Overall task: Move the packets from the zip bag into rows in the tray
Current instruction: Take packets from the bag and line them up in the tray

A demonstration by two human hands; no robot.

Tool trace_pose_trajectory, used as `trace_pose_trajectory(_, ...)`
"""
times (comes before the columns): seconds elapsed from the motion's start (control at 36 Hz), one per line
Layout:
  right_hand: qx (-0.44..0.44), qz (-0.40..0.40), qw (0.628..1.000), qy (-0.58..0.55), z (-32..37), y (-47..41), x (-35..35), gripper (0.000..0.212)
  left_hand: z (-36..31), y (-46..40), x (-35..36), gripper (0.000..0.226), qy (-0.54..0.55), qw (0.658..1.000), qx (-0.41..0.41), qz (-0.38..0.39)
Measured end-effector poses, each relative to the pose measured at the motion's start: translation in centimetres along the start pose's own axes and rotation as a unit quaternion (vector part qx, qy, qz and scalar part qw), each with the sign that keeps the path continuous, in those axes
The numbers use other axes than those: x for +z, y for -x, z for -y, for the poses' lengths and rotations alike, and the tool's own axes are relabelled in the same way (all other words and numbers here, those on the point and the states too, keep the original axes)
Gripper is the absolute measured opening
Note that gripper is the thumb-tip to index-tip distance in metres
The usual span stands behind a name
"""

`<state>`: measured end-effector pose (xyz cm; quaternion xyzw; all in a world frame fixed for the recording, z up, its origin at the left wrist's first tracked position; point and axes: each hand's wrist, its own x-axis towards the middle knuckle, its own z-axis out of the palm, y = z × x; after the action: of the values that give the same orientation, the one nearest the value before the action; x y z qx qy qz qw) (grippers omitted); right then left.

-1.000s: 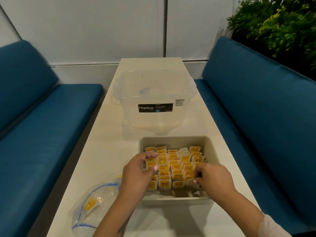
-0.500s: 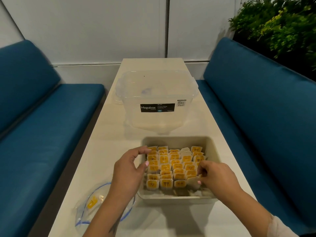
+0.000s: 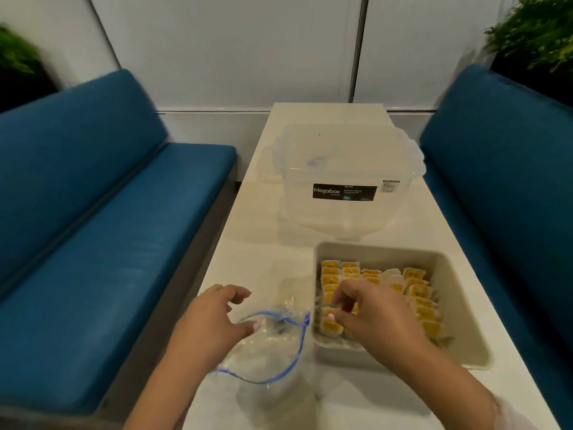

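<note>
A beige tray [image 3: 459, 308] sits at the table's near right and holds rows of yellow-and-white packets [image 3: 415, 290]. To its left lies a clear zip bag [image 3: 273, 352] with a blue zip line, its mouth facing the tray. My left hand [image 3: 214, 321] hovers at the bag's left side, fingers loosely curled, thumb tip at the plastic; it holds nothing. My right hand [image 3: 372, 318] is over the tray's near-left packets with its fingers curled down among them. Whether it pinches a packet is hidden.
A clear lidded Megabox storage box [image 3: 344, 181] stands further back on the narrow white table [image 3: 257, 252]. Blue bench seats [image 3: 108, 243] flank the table on both sides. Green plants [image 3: 533, 35] stand at the far right and far left.
My left hand left the tray and moved left to the zip bag. My right hand shifted from the tray's right side to its near-left packets. The camera swung to the left.
</note>
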<state>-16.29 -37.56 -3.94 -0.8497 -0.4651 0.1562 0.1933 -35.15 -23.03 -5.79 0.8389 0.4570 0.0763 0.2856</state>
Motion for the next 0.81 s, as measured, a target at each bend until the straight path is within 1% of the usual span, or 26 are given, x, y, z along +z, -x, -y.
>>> trace_pose_trajectory(0.06,-0.012,0.002,1.0,-0.004,1.2,0.0,0.8,0.015,0.5,-0.2,0.4,0.038,-0.051,0.999,0.001,0.008)
trace_pose_trajectory(0.08,-0.017,0.006,1.0,-0.004,1.7,0.0,1.2,0.016,0.7,-0.4,0.6,0.033,-0.057,0.998,0.002,0.005)
trace_pose_trajectory(0.17,-0.016,0.013,1.0,0.007,2.9,-0.1,2.5,0.018,1.2,-1.0,0.7,0.019,-0.037,0.999,0.001,-0.013)
trace_pose_trajectory(0.28,0.002,0.017,1.0,0.009,3.9,0.0,4.0,0.02,1.0,-1.7,0.3,0.013,-0.024,0.999,0.013,-0.02)
trace_pose_trajectory(0.33,-0.005,0.021,0.999,0.037,4.6,0.1,4.6,0.022,1.1,-2.0,0.0,0.014,-0.019,0.999,0.021,-0.017)
trace_pose_trajectory(0.42,-0.05,0.03,0.994,0.096,6.1,0.1,5.4,0.028,0.9,-2.2,-0.3,0.015,-0.022,0.999,0.034,-0.006)
trace_pose_trajectory(0.47,-0.082,0.058,0.981,0.164,7.0,-0.1,6.1,0.034,0.9,-2.2,-0.4,0.016,-0.021,0.999,0.038,0.0)
trace_pose_trajectory(0.53,-0.095,0.093,0.97,0.205,7.5,-0.7,6.9,0.04,0.9,-2.1,-0.5,0.017,-0.03,0.999,0.044,0.006)
trace_pose_trajectory(0.64,-0.064,0.142,0.96,0.234,8.3,-2.3,8.9,0.043,0.9,-1.8,-0.6,0.019,-0.036,0.997,0.059,0.018)
trace_pose_trajectory(0.72,-0.039,0.153,0.957,0.241,8.7,-3.3,10.3,0.042,0.9,-1.4,-0.6,0.019,-0.034,0.997,0.072,0.026)
trace_pose_trajectory(0.81,-0.016,0.171,0.956,0.239,8.8,-4.1,11.3,0.036,0.9,-1.1,-0.8,0.02,-0.034,0.995,0.084,0.03)
